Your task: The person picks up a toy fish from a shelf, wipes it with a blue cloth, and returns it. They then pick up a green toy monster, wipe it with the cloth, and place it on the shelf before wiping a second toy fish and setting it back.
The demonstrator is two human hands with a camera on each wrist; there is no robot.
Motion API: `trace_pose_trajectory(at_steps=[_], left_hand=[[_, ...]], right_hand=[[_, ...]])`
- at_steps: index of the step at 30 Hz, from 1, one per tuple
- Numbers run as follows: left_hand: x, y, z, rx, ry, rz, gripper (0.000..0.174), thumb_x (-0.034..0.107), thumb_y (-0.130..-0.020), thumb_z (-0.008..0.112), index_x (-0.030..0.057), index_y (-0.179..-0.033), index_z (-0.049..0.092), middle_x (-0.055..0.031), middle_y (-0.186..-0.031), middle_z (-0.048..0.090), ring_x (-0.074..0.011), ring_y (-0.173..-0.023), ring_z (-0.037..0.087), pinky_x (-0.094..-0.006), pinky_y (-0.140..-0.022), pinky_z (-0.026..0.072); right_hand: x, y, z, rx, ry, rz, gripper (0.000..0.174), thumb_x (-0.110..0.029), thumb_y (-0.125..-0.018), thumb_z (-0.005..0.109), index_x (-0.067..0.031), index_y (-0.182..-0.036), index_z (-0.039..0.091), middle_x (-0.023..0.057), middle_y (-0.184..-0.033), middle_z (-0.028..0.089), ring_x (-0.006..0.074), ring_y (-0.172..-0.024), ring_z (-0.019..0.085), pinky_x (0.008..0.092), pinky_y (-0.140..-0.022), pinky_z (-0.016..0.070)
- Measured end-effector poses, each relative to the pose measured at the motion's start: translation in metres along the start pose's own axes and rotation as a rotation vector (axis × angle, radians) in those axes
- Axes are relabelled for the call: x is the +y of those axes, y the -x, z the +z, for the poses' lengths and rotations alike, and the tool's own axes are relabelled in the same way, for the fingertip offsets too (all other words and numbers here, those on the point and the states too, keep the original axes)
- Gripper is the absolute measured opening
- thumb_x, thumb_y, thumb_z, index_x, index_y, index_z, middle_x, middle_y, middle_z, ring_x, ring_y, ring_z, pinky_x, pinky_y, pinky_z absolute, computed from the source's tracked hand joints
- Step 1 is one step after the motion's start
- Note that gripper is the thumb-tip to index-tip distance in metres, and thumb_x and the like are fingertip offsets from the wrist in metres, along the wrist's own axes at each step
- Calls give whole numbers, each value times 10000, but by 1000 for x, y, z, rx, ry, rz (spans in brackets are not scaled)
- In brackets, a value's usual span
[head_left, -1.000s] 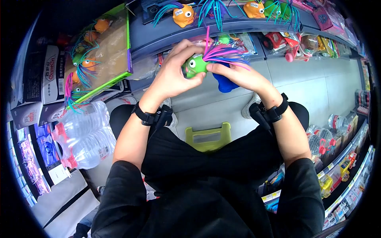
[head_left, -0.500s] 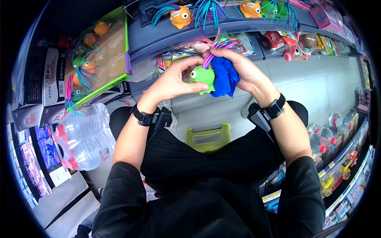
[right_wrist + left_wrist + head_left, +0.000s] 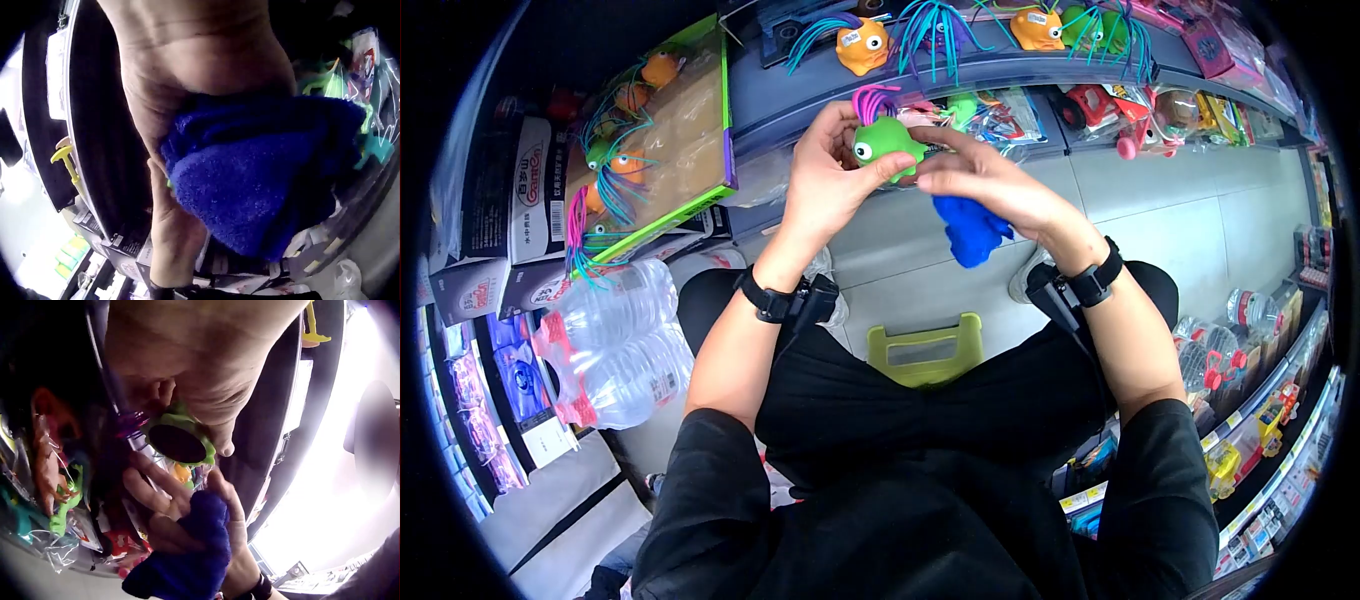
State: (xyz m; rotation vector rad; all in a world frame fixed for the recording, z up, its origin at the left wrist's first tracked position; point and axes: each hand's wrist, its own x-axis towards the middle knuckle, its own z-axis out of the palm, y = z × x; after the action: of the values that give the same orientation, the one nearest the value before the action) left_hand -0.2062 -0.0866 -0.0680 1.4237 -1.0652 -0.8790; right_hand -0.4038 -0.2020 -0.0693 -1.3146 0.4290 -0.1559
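My left hand (image 3: 825, 180) grips a green rubber toy (image 3: 890, 143) with a big round eye and a tuft of pink and purple strands. The thumb presses its near side. In the left wrist view, the toy's round dark underside (image 3: 177, 445) faces the camera. Just right of it, my right hand (image 3: 1000, 190) holds a crumpled blue cloth (image 3: 972, 232), which hangs below the palm. The right fingertips are close by the toy's right side. In the right wrist view, the fluffy cloth (image 3: 250, 178) covers most of that hand's fingers.
Similar orange toys (image 3: 863, 45) with strands line the shelf (image 3: 770, 85) ahead. An open display box (image 3: 685, 140) at left holds several more. Packaged toys (image 3: 1100, 105) lie on the lower shelf. Water bottles (image 3: 615, 340) stand at left, and a yellow-green stool (image 3: 925, 350) is between the legs.
My left hand has turned the toy and raised it slightly, so its strands now point up. The right fingers have left the strands, and the cloth hangs lower beneath the right hand.
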Motion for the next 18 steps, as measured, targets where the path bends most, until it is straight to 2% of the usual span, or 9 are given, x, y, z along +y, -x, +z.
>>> trace_pose_trajectory(at_steps=[1, 4, 6, 7, 8, 10, 14, 16, 18], left_hand=[[-1, 2, 2, -9, -15, 0, 509, 102, -840, 844, 16, -1257, 565, -70, -1166, 674, -135, -1066, 648, -272, -902, 519], [-6, 8, 7, -47, -50, 0, 444, 102, -886, 799, 10, -1253, 568, -60, -1150, 672, -127, -1038, 648, -267, -891, 517], [-4, 10, 8, -81, -54, 0, 393, 98, -923, 755, 5, -1255, 566, -51, -1145, 668, -122, -1028, 645, -265, -883, 515], [-1, 7, 11, 31, -73, 113, 314, 146, -918, 761, 15, -1172, 630, -14, -865, 684, -52, -714, 582, -235, -637, 472], [9, 12, 2, 76, -264, 21, 155, 99, -982, 645, -11, -1091, 638, -45, -938, 682, -114, -845, 645, -279, -763, 529], [13, 10, -4, 221, -482, 300, 147, 122, -981, 651, -21, -1015, 644, -54, -843, 669, -112, -741, 617, -280, -687, 512], [18, 5, -10, 370, -681, 643, 115, 44, -922, 649, 0, -890, 547, -73, -854, 559, -182, -762, 529, -301, -703, 443], [16, 2, -12, 496, -581, 705, 180, -13, -797, 682, 34, -866, 523, -101, -825, 521, -275, -774, 502, -367, -716, 397], [23, 7, -12, 434, -678, 823, 144, 78, -851, 670, 33, -953, 580, -119, -931, 596, -304, -875, 551, -397, -821, 427]], right_hand=[[-7, 1, 6, -17, -59, 12, 815, -283, -902, 782, 31, -1525, 360, 151, -1217, 677, 183, -1173, 605, 318, -1018, 462], [9, -5, 17, 69, 84, -207, 792, -306, -899, 790, 29, -1501, 399, 131, -1195, 676, 174, -1171, 598, 317, -1016, 466], [15, -9, 11, 57, 125, -193, 706, -296, -892, 795, 35, -1434, 487, 109, -1180, 680, 161, -1136, 615, 302, -988, 481], [8, -8, 9, 33, 104, -159, 681, -287, -891, 793, 43, -1414, 508, 107, -1181, 682, 157, -1122, 621, 297, -980, 485], [3, -7, 8, 10, 82, -125, 657, -279, -890, 791, 50, -1394, 529, 104, -1182, 685, 152, -1109, 628, 292, -972, 488], [-2, -4, 4, 16, 39, -82, 607, -252, -894, 778, 66, -1361, 555, 101, -1170, 695, 140, -1080, 639, 282, -961, 491], [-10, 2, 3, -69, -54, -31, 543, -232, -915, 735, 86, -1326, 579, 98, -1149, 711, 118, -1055, 649, 267, -943, 493], [-10, 2, 2, -72, -96, -13, 508, -243, -928, 714, 74, -1309, 599, 90, -1140, 713, 113, -1041, 650, 258, -936, 490], [-10, 4, 1, -66, -132, 8, 483, -250, -935, 699, 63, -1293, 616, 82, -1133, 714, 108, -1030, 649, 251, -931, 486]])
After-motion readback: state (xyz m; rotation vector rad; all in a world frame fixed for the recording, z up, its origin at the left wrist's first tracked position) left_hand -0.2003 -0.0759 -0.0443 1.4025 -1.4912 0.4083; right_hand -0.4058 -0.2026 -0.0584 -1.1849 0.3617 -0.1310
